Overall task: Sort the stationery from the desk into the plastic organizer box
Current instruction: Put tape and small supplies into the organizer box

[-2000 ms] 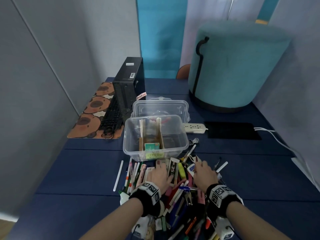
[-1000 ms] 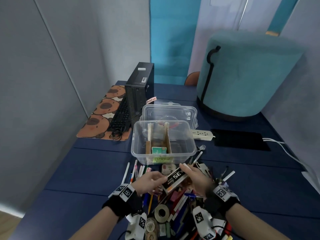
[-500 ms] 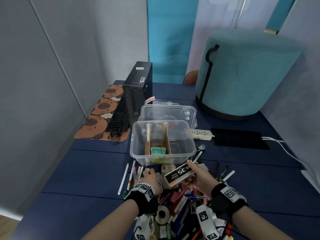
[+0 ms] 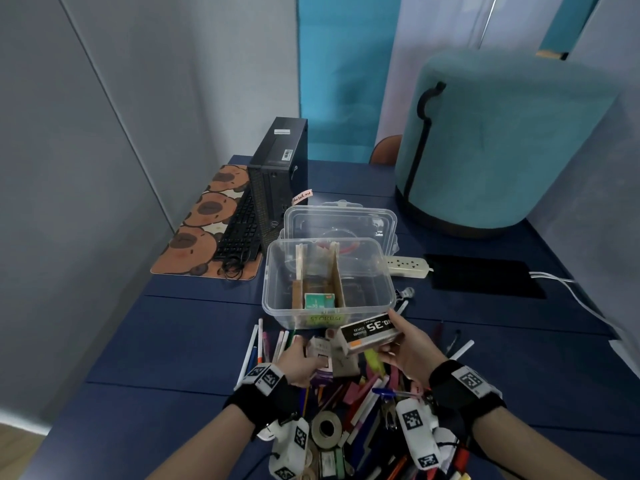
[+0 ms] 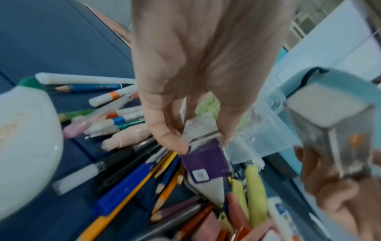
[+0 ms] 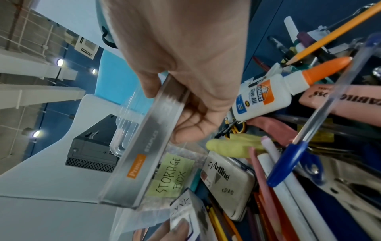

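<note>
Bare tabletop (image 4: 173, 341) is left open at the lower left of the head view. The lower centre is blocked by a pile of pens (image 4: 349, 393), and the middle by the clear organizer box (image 4: 273, 271), whose top is uncovered.

The desk (image 4: 194, 323) under my pile is dark navy; the organizer box (image 4: 277, 292) is clear plastic with brown card dividers and a yellow-green note lettered in black; the staple box (image 4: 369, 332) I hold is black with white print and an orange stripe; the small packet (image 5: 206, 161) is purple and grey; the mat (image 4: 201, 223) is orange with brown blobs; the stool (image 4: 502, 140) is teal.
</note>
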Tool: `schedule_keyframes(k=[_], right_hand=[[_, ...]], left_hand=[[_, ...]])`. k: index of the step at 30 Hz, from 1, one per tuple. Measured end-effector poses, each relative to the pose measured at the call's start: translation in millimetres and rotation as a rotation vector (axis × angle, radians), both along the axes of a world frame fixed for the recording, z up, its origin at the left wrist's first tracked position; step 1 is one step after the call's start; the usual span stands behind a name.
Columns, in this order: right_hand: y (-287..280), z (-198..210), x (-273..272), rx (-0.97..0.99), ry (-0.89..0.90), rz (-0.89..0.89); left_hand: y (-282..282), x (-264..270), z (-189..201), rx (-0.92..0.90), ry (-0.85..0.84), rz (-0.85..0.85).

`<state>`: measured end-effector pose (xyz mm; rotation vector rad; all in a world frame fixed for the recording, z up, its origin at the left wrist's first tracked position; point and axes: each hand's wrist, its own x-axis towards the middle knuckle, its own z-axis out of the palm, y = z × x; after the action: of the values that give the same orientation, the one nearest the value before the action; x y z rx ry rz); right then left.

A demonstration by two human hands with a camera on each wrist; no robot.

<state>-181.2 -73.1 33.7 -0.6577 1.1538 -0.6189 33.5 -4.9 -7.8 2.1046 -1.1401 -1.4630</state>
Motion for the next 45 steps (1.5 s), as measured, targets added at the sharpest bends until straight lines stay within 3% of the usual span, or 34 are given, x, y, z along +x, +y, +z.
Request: schedule_keyframes(k=[5, 9, 11, 14, 18, 20, 26, 30, 35, 39, 45], right_hand=[[-9.5, 13.9, -1.2, -0.009, -0.087, 0.039], [-43.8, 54.5, 17.3, -0.075, -0.226, 0.037], [-69.2, 69.2, 33.1, -0.182, -0.189, 0.083], [-100.4, 74.0, 61.0, -0.452, 0.135, 0.262], [-115.1, 65.7, 92.5, -0.834, 0.619, 0.608], [-119.1, 58.3, 105.6, -0.995, 0.788, 0.761], [-123.6, 39.1, 129.4, -1.205, 1.178, 1.151], [-133.2, 40.9, 131.5, -1.274, 1.253, 1.226], [-139.5, 38.4, 132.4, -1.319, 1.307, 1.147], [-131.4, 24.0, 134.3, -1.327, 1.399, 1.305], [-136.8, 22.3, 133.1, -1.248, 1.349, 1.433]], left_hand=[[12.6, 7.2, 52.8, 0.139, 0.365, -0.041], [13.7, 26.1, 99.6, 0.128, 0.631, 0.104], [3.6, 40.8, 121.2, 0.066, 0.671, 0.173], [-19.6, 58.6, 139.0, -0.104, 0.551, 0.232], [-53.8, 69.7, 133.8, -0.279, 0.328, 0.337], [-66.4, 70.2, 129.1, -0.288, 0.334, 0.372], [-88.2, 69.4, 115.8, -0.282, 0.369, 0.407], [-92.7, 72.8, 112.2, -0.292, 0.377, 0.405], [-94.5, 79.5, 106.4, -0.334, 0.364, 0.437], [-93.0, 79.6, 102.9, -0.329, 0.354, 0.423], [-95.4, 81.0, 96.6, -0.317, 0.275, 0.361]])
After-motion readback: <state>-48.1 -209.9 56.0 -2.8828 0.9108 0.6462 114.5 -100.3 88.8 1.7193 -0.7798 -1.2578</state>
